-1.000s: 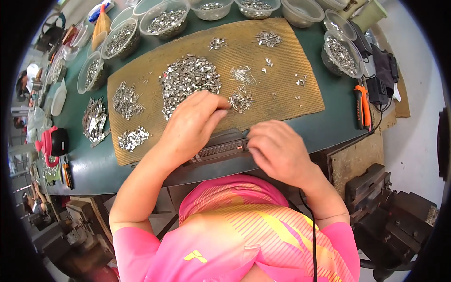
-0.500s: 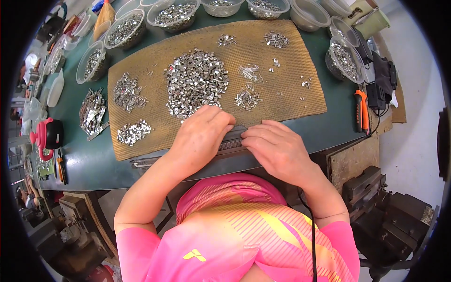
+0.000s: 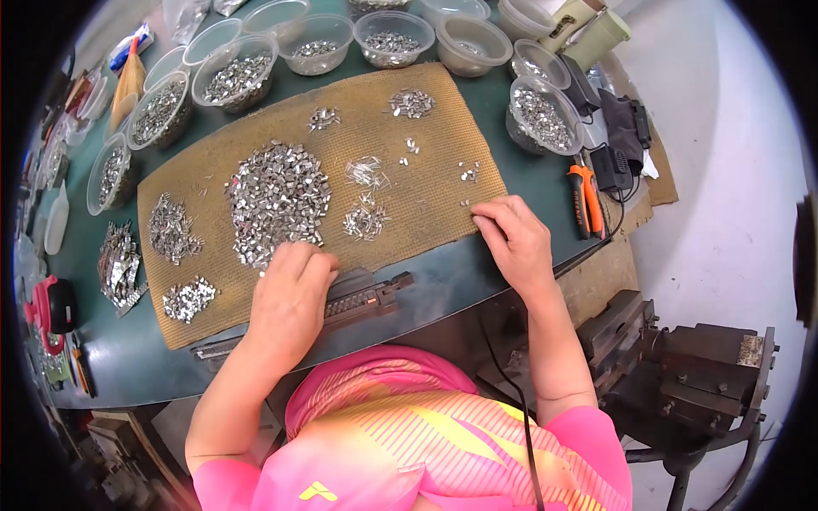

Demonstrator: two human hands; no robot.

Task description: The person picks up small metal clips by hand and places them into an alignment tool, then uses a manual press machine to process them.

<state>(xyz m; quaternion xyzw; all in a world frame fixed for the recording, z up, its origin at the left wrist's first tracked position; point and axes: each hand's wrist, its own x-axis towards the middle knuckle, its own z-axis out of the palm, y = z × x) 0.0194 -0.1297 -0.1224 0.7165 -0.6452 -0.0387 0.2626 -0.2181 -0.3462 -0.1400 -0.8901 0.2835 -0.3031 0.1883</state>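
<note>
My left hand (image 3: pixel 292 294) is curled at the near edge of the large heap of small shiny metal links (image 3: pixel 281 200), its fingertips closed. Whatever they may hold is hidden. Right beside it lies a long dark metal jig (image 3: pixel 362 298) with a row of links in its channel, along the table's front edge. My right hand (image 3: pixel 518 243) is away from the jig, at the right near edge of the woven brown mat (image 3: pixel 409 226). Its thumb and forefinger come together beside a few tiny metal bits (image 3: pixel 465 203); anything between them is too small to make out.
Smaller piles of metal pins (image 3: pixel 366 220) and bright pieces (image 3: pixel 189 300) dot the mat. Clear plastic bowls (image 3: pixel 394 43) of parts ring its far side. Orange-handled pliers (image 3: pixel 584 200) lie at the right, with a bundle of linked metal strips (image 3: pixel 119 264) at the left.
My right hand has left the jig and moved right to the mat's edge, uncovering the jig's end. My left hand stays near the jig and heap. The whole view has shifted and tilted.
</note>
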